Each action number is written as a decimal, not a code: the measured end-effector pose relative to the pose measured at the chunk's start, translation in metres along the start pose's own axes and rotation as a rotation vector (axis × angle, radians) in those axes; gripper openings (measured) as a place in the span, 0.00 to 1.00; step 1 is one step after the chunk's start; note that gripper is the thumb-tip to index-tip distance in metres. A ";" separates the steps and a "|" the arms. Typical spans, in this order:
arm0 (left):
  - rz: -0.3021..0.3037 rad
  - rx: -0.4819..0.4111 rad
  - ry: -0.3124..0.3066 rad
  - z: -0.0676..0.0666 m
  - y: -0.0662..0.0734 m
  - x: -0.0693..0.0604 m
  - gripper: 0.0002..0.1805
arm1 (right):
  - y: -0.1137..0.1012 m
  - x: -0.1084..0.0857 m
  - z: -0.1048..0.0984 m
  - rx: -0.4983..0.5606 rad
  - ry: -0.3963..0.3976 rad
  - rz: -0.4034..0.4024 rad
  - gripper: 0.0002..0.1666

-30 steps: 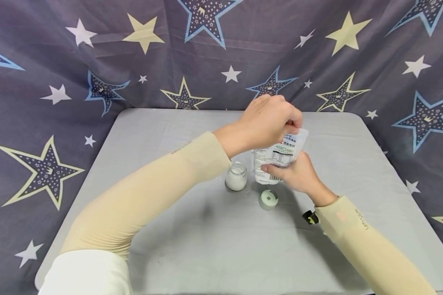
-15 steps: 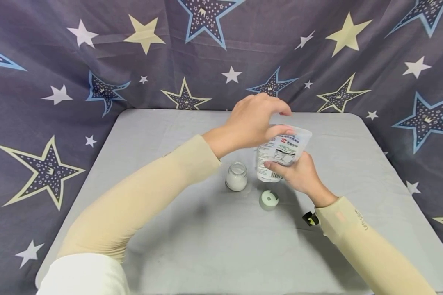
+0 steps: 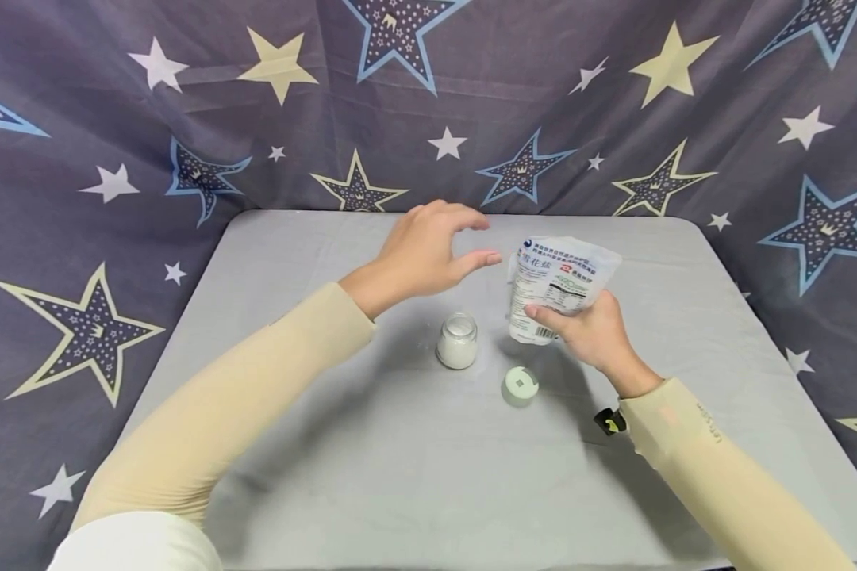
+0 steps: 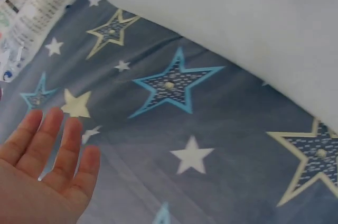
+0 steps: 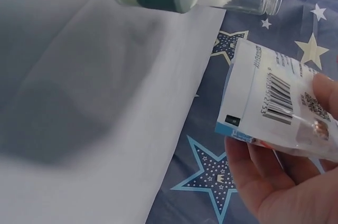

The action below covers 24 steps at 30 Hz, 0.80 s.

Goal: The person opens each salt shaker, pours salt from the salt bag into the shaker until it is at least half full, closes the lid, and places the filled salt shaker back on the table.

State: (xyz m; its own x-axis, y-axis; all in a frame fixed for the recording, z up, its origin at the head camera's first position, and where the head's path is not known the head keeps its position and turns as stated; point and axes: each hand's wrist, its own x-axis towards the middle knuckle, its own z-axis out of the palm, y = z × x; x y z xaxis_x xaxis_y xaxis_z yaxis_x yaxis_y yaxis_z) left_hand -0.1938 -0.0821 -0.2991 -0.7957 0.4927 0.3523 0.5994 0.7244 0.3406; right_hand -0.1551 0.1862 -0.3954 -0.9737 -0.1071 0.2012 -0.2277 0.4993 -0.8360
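My right hand [image 3: 600,333] grips a white printed pouch [image 3: 553,277] by its lower part, upright above the table; in the right wrist view the thumb lies on the barcode side of the pouch [image 5: 280,97] and the fingers [image 5: 269,171] wrap beneath. My left hand [image 3: 424,250] is held in the air left of the pouch, thumb and fingers apart, touching nothing; the left wrist view shows the hand [image 4: 47,171] with fingers extended. Below it stands a small glass jar [image 3: 457,342] with white contents, uncapped. A pale green lid [image 3: 520,385] lies just right of the jar, nearer me.
The grey table [image 3: 400,484] has its far edge against a dark curtain [image 3: 428,111] printed with stars. Jar and lid stand near the table's middle, between my two forearms.
My left hand has let go of the pouch's top and moved left. The pouch, in my right hand, has shifted slightly right and its printed front shows more fully.
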 end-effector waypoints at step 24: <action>-0.126 0.005 -0.069 0.018 -0.066 -0.059 0.25 | 0.022 0.009 -0.022 -0.062 0.158 0.166 0.31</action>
State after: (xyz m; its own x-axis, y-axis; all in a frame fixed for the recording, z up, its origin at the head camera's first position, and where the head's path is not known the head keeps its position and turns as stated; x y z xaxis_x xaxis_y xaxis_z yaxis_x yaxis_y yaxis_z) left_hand -0.1877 -0.1505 -0.3584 -0.8688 0.4298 0.2460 0.4942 0.7847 0.3743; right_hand -0.1687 0.2150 -0.4013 -0.9828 0.1142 0.1452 -0.0589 0.5510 -0.8324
